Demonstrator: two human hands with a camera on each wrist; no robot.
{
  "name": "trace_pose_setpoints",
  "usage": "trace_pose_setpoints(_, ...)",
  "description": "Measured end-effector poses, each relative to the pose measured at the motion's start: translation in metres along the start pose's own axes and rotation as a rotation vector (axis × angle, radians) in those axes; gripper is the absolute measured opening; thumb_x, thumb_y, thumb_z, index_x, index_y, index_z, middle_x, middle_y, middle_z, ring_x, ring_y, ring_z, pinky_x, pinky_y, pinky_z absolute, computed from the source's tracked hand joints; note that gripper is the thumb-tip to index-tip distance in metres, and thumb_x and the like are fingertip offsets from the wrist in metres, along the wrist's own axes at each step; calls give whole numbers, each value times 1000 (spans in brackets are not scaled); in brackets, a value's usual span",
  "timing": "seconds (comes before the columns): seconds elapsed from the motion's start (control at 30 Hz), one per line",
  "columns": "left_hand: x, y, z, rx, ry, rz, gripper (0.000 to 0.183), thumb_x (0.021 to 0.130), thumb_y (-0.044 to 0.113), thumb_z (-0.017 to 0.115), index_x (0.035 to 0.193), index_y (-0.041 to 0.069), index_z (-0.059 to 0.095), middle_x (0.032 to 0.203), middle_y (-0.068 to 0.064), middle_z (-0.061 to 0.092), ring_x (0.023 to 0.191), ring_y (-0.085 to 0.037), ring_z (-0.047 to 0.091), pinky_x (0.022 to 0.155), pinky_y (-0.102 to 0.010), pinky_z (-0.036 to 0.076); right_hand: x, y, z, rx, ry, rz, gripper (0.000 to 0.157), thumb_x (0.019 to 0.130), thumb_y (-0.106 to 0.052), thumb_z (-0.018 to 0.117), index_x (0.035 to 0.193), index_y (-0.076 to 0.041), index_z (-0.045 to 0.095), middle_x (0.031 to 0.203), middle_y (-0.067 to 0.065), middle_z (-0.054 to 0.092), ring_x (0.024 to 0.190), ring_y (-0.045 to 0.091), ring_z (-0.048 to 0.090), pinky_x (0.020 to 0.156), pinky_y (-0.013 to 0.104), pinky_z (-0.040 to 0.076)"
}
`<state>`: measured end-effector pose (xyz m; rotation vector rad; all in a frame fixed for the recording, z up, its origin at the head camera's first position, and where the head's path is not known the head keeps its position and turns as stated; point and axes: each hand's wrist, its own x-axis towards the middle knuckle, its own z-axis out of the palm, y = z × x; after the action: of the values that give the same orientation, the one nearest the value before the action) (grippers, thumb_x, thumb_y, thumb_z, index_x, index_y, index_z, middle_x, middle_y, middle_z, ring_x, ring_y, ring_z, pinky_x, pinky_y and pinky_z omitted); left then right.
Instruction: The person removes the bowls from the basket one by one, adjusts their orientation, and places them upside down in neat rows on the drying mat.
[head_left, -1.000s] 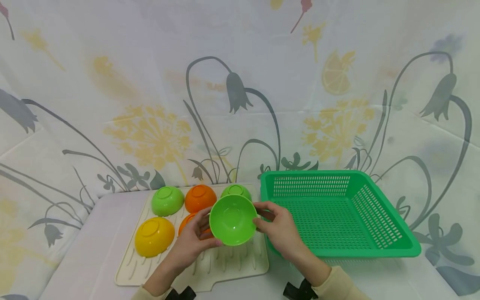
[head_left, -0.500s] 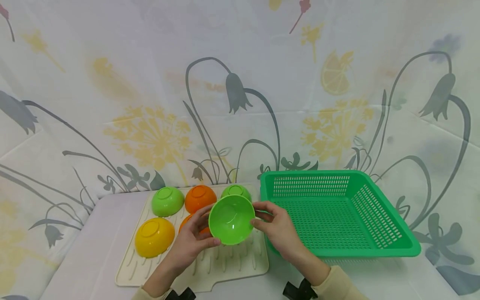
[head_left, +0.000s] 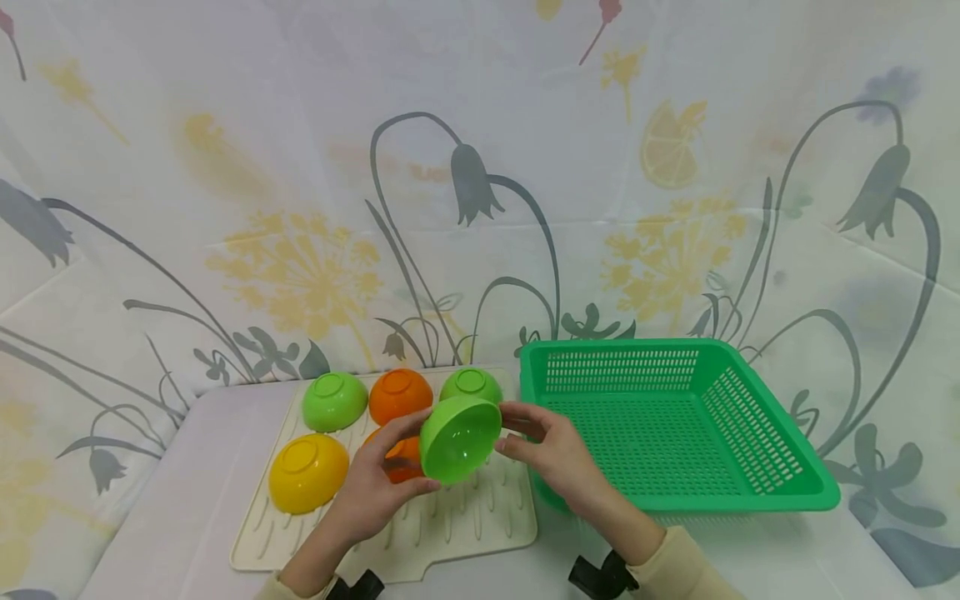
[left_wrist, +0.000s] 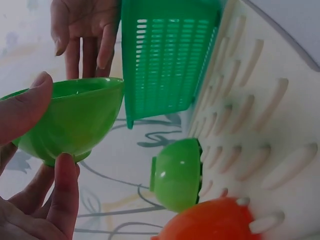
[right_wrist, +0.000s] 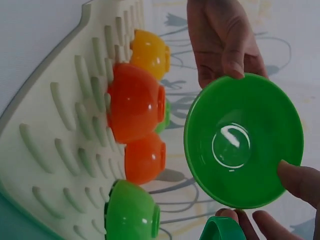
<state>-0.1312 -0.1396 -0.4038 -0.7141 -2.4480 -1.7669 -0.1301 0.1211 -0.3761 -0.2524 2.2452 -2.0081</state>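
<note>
A light green bowl [head_left: 461, 442] is held up over the drying mat, tilted with its inside toward the right. My left hand [head_left: 375, 483] grips it from the left, thumb on the rim and fingers under the base, as the left wrist view shows. My right hand [head_left: 557, 457] is at the bowl's right side. Its fingers [left_wrist: 90, 57] extend past the rim with the thumb lifted off in the left wrist view. On the mat behind, another green bowl [head_left: 472, 384] stands upside down, and an orange bowl [head_left: 405, 460] is partly hidden by my left hand.
The cream ridged drying mat [head_left: 465, 533] also bears a green bowl [head_left: 334, 402], an orange bowl [head_left: 401, 397] and a yellow bowl [head_left: 308, 473], all upside down. Right of it stands a green slotted basket [head_left: 750, 505]. A patterned cloth [head_left: 480, 250] hangs behind.
The held green bowl has turned from facing the head camera to tilting rightward, showing more of its outer side. My right thumb has moved off its rim.
</note>
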Motion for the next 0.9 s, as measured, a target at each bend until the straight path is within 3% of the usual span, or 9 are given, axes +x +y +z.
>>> trace_pose_setpoints(0.17, -1, 0, -2, 126, 9, 53, 82, 71, 7, 89, 141, 28, 54, 138, 4, 55, 120, -22, 55, 82, -41, 59, -1, -4, -2, 4, -12, 15, 55, 90, -14, 74, 139, 2, 53, 136, 17, 58, 130, 34, 51, 102, 48, 47)
trace_pose_setpoints(0.33, -2, 3, -1, 271, 3, 105, 81, 70, 4, 89, 140, 29, 56, 141, 4, 51, 118, -23, 55, 82, -34, 58, -1, -5, -2, 6, -24, 27, 56, 91, -20, 74, 139, 0, 54, 137, 16, 58, 131, 34, 51, 103, 50, 46)
trace_pose_setpoints(0.57, -5, 7, 1, 538, -8, 302, 81, 68, 12, 92, 140, 30, 58, 142, -1, 50, 123, -25, 52, 94, -45, 53, -1, -5, -1, -15, -56, 33, 56, 93, -25, 71, 141, -2, 53, 142, 16, 54, 134, 35, 47, 105, 53, 43)
trace_pose_setpoints(0.77, -7, 9, 4, 610, -47, 445, 79, 68, 11, 92, 138, 29, 60, 143, -4, 48, 119, -22, 51, 85, -31, 57, 0, -4, 3, -77, -89, 41, 59, 93, -33, 72, 141, -4, 55, 142, 14, 54, 135, 37, 45, 103, 55, 44)
trace_pose_setpoints(0.9, -7, 10, 5, 622, -51, 496, 78, 69, 11, 91, 138, 28, 60, 143, -1, 49, 119, -22, 51, 86, -29, 56, 0, -2, 3, -94, -90, 40, 58, 92, -33, 73, 140, -5, 56, 140, 14, 56, 134, 37, 46, 101, 54, 46)
